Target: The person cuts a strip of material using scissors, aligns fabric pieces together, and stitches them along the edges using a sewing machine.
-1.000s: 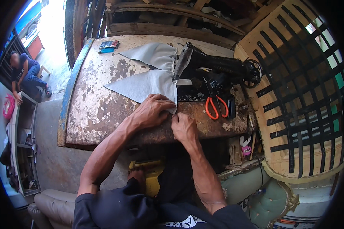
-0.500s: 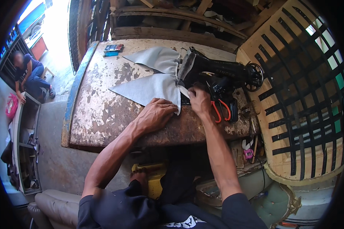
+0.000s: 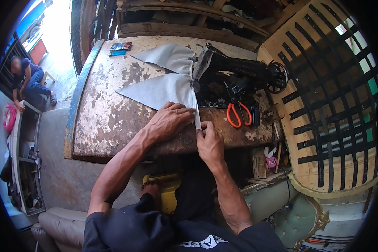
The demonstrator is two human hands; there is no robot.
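Observation:
A light grey piece of fabric (image 3: pixel 159 91) with a pointed left end lies on the worn worktable, its right end at the needle side of a black sewing machine (image 3: pixel 235 65). A second pointed part of grey fabric (image 3: pixel 166 58) lies behind it. My left hand (image 3: pixel 172 119) rests on the near edge of the front piece, its fingers bent and closed on the fabric by the seam. A narrow pale fabric strip (image 3: pixel 197 119) runs down along that edge from the machine. My right hand (image 3: pixel 210 140) pinches the strip's lower end near the table's front edge.
Orange-handled scissors (image 3: pixel 239 114) lie open right of my hands, beside a dark box-like object (image 3: pixel 255 114). A small blue and red pack (image 3: pixel 120 48) lies at the far left of the worktable (image 3: pixel 101 113). A strapped wooden frame (image 3: pixel 296 126) stands at right. Another person (image 3: pixel 29 80) sits far left.
My right hand has moved down and slightly left, away from the machine, drawing the pale strip straight along the fabric edge. My left hand stays on the fabric. The view has shifted slightly.

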